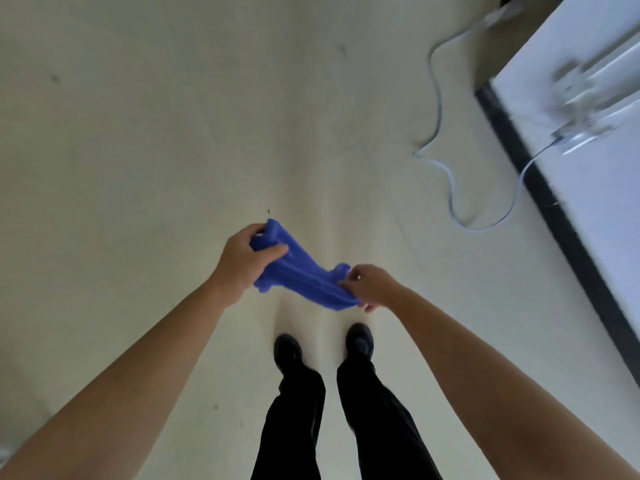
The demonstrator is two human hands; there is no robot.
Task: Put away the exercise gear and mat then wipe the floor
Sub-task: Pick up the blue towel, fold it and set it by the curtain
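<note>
A person is standing on the pale, smooth floor (138,168) and holding a bright blue soft cloth (301,271) out in front, above two black shoes (288,351). The left hand (242,261) is curling its fingers and thumb around one end. The right hand (369,285) is pinching the other end. A thin pale blue cable (446,174) is lying in loops on the floor to the right, running beside a white wall panel with a black bottom strip (540,188).

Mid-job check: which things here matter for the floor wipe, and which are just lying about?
For the job: blue cloth, gripped by left hand and right hand; floor.
Lying about: pale cable on the floor; white surface with dark edge, at right.
</note>
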